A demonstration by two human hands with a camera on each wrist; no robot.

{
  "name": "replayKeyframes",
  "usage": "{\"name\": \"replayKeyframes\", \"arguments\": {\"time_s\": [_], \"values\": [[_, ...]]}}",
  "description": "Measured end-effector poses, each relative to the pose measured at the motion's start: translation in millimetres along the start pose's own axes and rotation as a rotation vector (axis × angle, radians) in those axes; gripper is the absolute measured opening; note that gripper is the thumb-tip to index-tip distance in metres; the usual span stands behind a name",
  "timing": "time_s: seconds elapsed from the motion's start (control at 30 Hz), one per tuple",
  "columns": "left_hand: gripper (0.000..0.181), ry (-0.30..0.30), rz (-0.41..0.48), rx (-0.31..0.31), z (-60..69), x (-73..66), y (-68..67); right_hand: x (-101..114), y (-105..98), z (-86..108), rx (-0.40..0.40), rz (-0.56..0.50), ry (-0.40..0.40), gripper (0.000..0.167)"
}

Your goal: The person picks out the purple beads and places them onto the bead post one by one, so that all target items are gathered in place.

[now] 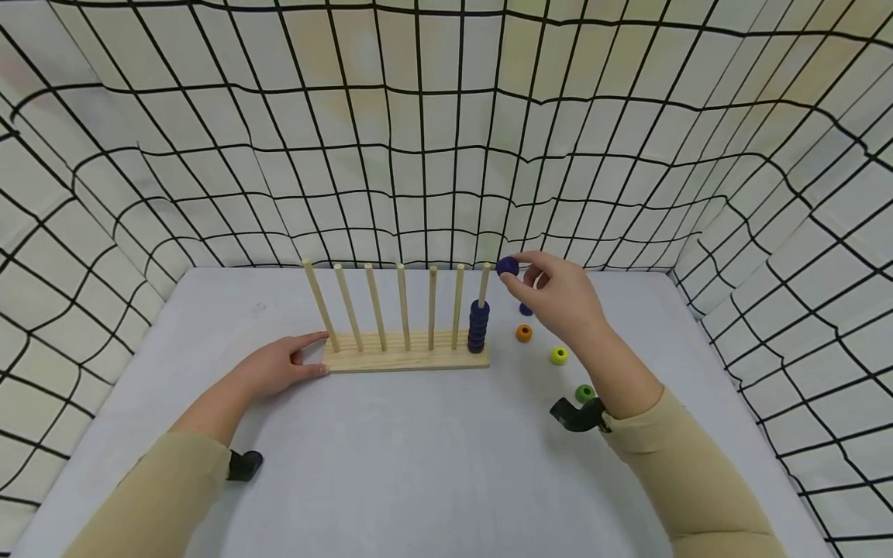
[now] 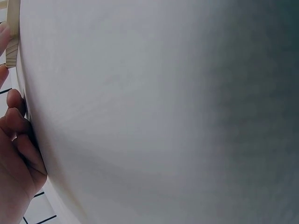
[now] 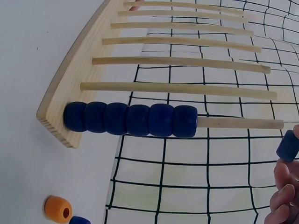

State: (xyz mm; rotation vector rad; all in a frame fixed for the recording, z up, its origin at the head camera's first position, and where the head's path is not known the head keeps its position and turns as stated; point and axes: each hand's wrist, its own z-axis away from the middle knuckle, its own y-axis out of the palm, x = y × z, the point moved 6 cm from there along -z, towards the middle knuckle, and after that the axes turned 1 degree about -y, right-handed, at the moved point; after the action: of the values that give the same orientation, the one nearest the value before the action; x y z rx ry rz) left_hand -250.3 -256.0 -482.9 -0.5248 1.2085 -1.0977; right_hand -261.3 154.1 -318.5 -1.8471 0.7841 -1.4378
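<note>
A wooden peg rack (image 1: 408, 360) stands on the table with several upright dowels. Dark blue beads (image 1: 477, 327) are stacked on its rightmost dowel (image 3: 240, 123). Between thumb and index finger, my right hand (image 1: 558, 298) pinches another dark blue bead (image 1: 508, 266), held beside that dowel's top and apart from it. In the right wrist view this bead (image 3: 288, 145) is just past the dowel's tip. My left hand (image 1: 282, 364) grips the left end of the base between thumb and index finger; the left wrist view catches only the base's end (image 2: 12, 35).
Right of the rack lie loose beads: a blue one (image 1: 526, 309) partly behind my right hand, an orange one (image 1: 523, 333), a yellow one (image 1: 559, 356) and a green one (image 1: 584, 394). Black grid netting (image 1: 418, 147) rises around the white table (image 1: 391, 465).
</note>
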Motion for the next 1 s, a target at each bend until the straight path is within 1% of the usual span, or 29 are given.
{"name": "replayKeyframes", "arguments": {"time_s": [0.17, 0.53, 0.7, 1.0], "values": [[0.082, -0.001, 0.003, 0.004, 0.2, 0.8, 0.5, 4, 2, -0.7, -0.026, -0.034, -0.018, 0.047], [0.083, -0.009, -0.006, -0.003, -0.3, 0.5, 0.3, 9, 8, -3.4, -0.036, -0.122, -0.04, 0.044], [0.084, -0.017, -0.006, -0.004, -0.3, 0.0, 0.3, 12, 9, -3.9, -0.044, -0.129, -0.051, 0.042], [0.083, -0.009, -0.007, 0.0, 0.1, -0.7, 0.3, 14, 11, -5.0, -0.039, -0.119, -0.038, 0.042]]}}
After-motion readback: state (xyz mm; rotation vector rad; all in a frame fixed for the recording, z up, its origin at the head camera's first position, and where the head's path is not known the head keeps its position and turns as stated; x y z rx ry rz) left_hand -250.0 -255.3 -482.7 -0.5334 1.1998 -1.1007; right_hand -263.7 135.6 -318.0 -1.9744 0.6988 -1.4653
